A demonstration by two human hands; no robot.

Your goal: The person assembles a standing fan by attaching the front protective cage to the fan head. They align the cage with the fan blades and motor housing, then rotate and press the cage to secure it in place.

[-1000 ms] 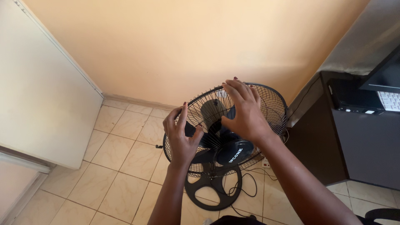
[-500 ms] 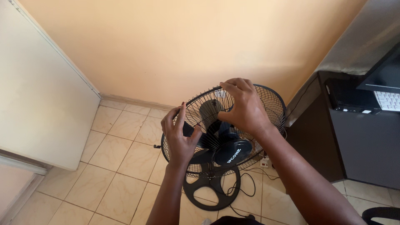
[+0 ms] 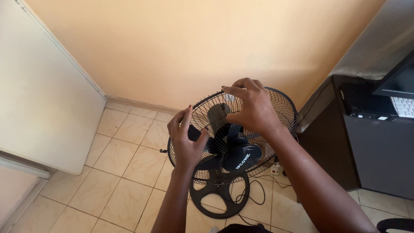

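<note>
Head view, looking down into a room corner. I see a peach-coloured wall [image 3: 181, 47] filling the upper part of the view, meeting a beige tiled floor [image 3: 125, 172] along a skirting line. A pale flat panel [image 3: 39, 95] stands against the left side, its lower edge above the tiles. At the right edge stands a dark desk [image 3: 379, 151], its near left corner close to the fan; a black box-shaped unit [image 3: 364, 103] sits on the desk top toward its left edge, and a white keyboard [image 3: 403, 105] lies at the far right, cut off by the frame.

The black pedestal fan [image 3: 233, 142] stands on the floor between the wall and the desk's left side, its head tilted upward toward me. Its round wire front grille [image 3: 280, 108] covers dark blades and a round black centre cap [image 3: 242, 159]. The circular spoked base [image 3: 221, 194] rests on the tiles below the head, and a black cable [image 3: 254, 194] loops on the floor beside the base, toward a small white plug block [image 3: 274, 169] near the desk's foot.

My right hand [image 3: 252, 108] lies on the upper part of the grille, fingers bent and pinching at the wires near the top rim, thumb pressed below them. My left hand [image 3: 186, 138] is at the grille's left rim: fingers curled over the outer ring, thumb hooked through onto the wires, gripping it. Both forearms rise from the bottom edge of the view.
</note>
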